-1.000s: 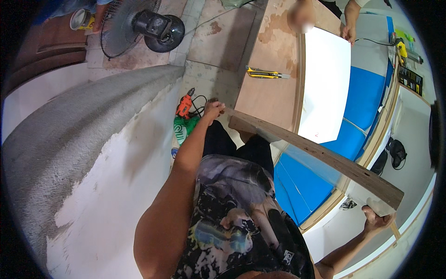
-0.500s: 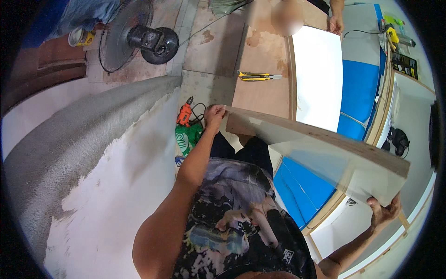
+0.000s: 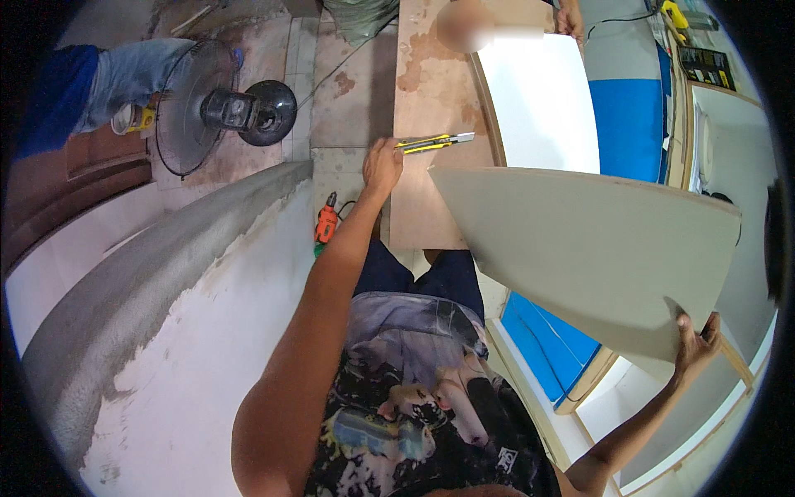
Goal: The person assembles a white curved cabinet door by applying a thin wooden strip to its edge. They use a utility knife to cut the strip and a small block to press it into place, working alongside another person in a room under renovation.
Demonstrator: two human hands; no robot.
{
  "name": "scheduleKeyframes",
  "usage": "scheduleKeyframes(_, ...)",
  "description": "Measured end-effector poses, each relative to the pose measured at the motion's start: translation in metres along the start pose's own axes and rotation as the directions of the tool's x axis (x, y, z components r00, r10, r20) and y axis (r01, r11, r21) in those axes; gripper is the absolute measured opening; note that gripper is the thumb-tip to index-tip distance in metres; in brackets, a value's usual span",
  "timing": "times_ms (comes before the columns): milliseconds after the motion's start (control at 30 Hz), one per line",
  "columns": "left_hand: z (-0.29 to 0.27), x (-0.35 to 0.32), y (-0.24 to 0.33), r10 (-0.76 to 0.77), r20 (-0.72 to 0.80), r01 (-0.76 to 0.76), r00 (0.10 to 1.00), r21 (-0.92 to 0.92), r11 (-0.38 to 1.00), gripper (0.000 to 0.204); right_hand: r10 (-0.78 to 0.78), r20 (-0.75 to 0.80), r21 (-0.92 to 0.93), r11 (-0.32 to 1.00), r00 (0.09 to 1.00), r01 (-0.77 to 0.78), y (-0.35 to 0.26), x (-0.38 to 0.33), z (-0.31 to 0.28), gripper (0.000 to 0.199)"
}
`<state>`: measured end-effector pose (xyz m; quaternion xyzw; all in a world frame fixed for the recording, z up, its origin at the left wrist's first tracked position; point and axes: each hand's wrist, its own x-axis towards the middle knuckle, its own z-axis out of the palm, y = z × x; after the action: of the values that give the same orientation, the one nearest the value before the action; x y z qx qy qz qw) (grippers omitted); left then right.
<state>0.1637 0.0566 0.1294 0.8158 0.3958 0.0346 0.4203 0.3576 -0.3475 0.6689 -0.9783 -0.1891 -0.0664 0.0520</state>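
My left hand point(image 3: 383, 168) has its fingers closed at the rear end of a yellow and black utility knife point(image 3: 431, 144). The knife lies slightly tilted over the brown wooden board point(image 3: 426, 203), its blade end pointing right. With my right hand point(image 3: 696, 341) I grip the lower right edge of a large pale grey panel point(image 3: 592, 253), thumb on its face. Tilted in front of me, the panel has its upper left corner over the wooden board. A white panel point(image 3: 538, 108) lies on that board beyond it.
Another person's hand point(image 3: 569, 20) rests by the white panel's far end. A black fan point(image 3: 236, 112) stands at the upper left, beyond a rough grey wall top point(image 3: 190, 203). An orange drill point(image 3: 327, 219) lies left of my legs. Blue sheeting point(image 3: 625, 132) and a frame are on the right.
My left hand has let go of the panel's left corner and moved up to the utility knife. The panel has tilted to show its broad face. My right hand still holds it.
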Motion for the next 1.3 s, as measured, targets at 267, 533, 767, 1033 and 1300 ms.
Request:
scheduleKeyframes(267, 0.048, 0.06, 0.044, 0.355, 0.407, -0.521, 0.842, 0.439, 0.732, 0.031, 0.097, 0.178, 0.012, 0.995, 0.979, -0.101, -0.016, 0.041, 0.016, 0.057)
scheduleKeyframes(533, 0.017, 0.007, 0.029, 0.125, 0.399, -0.166, 0.908, 0.068, 0.984, 0.038, 0.183, 0.289, -0.159, 0.977, 0.94, -0.141, -0.018, 0.088, 0.039, 0.058)
scheduleKeyframes(767, 0.02, -0.013, -0.003, 0.225, 0.519, -0.312, 0.824, 0.086, 0.946, 0.028, 0.139, 0.273, -0.103, 0.988, 0.952, -0.115, 0.002, 0.096, 0.047, 0.058)
scheduleKeyframes(1033, 0.022, -0.024, 0.004, 0.152, 0.587, -0.334, 0.796, 0.216, 0.918, 0.022, 0.146, 0.237, -0.118, 0.986, 0.961, -0.12, 0.005, 0.083, 0.04, 0.058)
scheduleKeyframes(1300, 0.02, -0.023, -0.006, 0.223, 0.596, -0.404, 0.771, 0.187, 0.896, 0.02, 0.199, 0.248, -0.129, 0.977, 0.948, -0.171, 0.001, 0.083, 0.041, 0.058)
